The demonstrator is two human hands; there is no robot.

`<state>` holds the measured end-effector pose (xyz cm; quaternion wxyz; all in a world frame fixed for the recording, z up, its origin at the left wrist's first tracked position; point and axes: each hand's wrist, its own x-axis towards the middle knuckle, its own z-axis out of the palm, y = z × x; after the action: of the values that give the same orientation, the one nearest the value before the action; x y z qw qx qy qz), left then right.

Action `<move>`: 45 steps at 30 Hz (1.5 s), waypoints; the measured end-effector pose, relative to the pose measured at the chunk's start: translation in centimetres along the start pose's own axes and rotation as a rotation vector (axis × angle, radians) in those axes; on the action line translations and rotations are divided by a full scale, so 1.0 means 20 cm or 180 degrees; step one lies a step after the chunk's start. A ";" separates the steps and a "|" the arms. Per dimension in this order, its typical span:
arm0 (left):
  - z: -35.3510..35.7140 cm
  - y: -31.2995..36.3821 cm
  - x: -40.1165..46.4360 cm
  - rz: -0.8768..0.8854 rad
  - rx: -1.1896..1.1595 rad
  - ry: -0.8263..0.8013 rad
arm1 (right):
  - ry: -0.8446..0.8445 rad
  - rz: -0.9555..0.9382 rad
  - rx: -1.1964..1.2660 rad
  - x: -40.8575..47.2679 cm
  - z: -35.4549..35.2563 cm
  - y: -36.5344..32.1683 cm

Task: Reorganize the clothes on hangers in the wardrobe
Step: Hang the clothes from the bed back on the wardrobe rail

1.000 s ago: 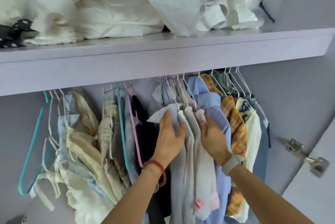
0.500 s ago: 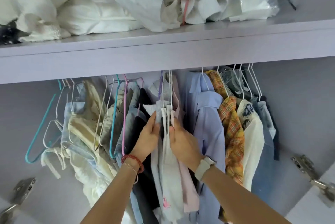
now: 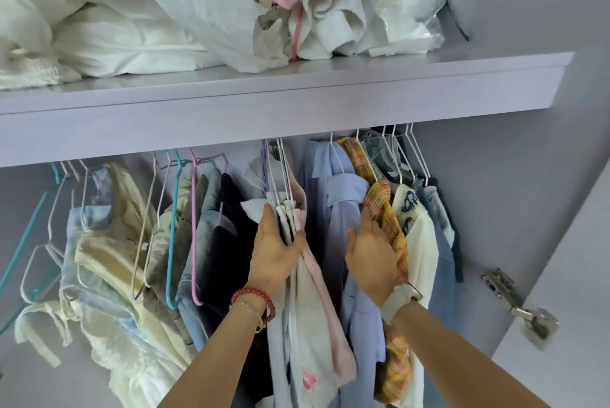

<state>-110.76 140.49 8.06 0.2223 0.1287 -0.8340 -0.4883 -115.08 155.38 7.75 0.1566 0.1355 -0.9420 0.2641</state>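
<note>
R hand (image 3: 371,252) has left the pale shirts (image 3: 290,213) for the blue shirt (image 3: 343,206), fingers loose; L hand (image 3: 274,252) grips the bunch. Gap opened, bunch grouped.

- The shelf (image 3: 297,100) is a matt lilac board with a smooth, faintly grained face.
- The white hangers (image 3: 409,157) look like thin coated wire; the teal hanger (image 3: 171,242) and pink hanger (image 3: 194,242) have a smooth coating too.
- The checked shirt (image 3: 386,216) is woven cloth, orange and yellow.
- The light blue shirt (image 3: 340,203) is smooth, matt cloth.
- The clear bag (image 3: 409,15) on the shelf is glossy, crinkled plastic.
- The door hinge (image 3: 515,302) is shiny bare metal.
- The bead bracelet (image 3: 254,297) is red and glossy.
</note>
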 end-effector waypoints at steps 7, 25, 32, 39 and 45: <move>-0.04 -0.01 -0.01 0.0093 -0.0403 -0.0195 | -0.0382 -0.0801 0.0379 -0.05 0.10 -0.15; -0.02 -0.05 -0.01 -0.0109 -0.0558 -0.0176 | -0.0252 -0.0283 -0.0049 0.03 -0.01 -0.02; -0.05 -0.05 -0.01 -0.0050 -0.0584 -0.0245 | -0.0708 -0.1147 0.0118 -0.03 0.07 -0.18; -0.01 0.08 -0.02 0.0571 0.0848 0.0577 | 0.1685 -0.1067 -0.0397 0.06 -0.17 0.20; 0.16 0.14 0.01 0.0892 0.2558 0.0126 | 0.0369 -0.0736 -0.1428 0.28 -0.23 0.39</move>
<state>-112.46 144.19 9.09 0.2346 0.0999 -0.9630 -0.0869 -121.80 163.41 10.01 0.2656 0.1888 -0.9447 0.0362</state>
